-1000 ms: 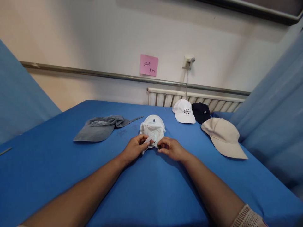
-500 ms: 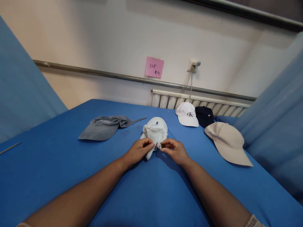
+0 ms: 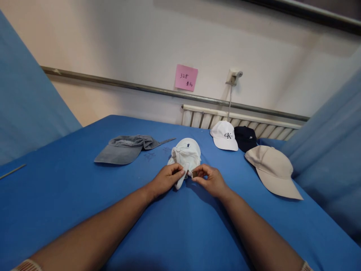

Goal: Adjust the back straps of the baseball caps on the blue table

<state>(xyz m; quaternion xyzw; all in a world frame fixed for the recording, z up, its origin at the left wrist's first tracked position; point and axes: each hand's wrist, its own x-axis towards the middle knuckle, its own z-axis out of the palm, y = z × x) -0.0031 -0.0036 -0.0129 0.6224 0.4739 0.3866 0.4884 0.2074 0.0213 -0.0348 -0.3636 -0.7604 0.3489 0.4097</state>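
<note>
A white baseball cap [image 3: 189, 153] with a small dark emblem lies on the blue-covered table, its back opening and strap toward me. My left hand [image 3: 168, 178] pinches the cap's strap [image 3: 179, 182], whose loose end hangs below the fingers. With thumb and fingertips, my right hand [image 3: 209, 180] grips a small metal buckle [image 3: 194, 174] at the other side of the opening. The fingers partly cover both the strap and the buckle.
A grey cap [image 3: 124, 150] with its strap stretched out lies to the left. At the back right are a white lettered cap [image 3: 223, 137], a dark navy cap [image 3: 245, 138] and a beige cap [image 3: 272, 169]. A thin stick [image 3: 12, 171] rests at far left.
Around the buckle, the strap has shifted slightly, and a little more of the buckle shows at my right fingertips. Both hands keep nearly the same place. The view has tilted a little.
</note>
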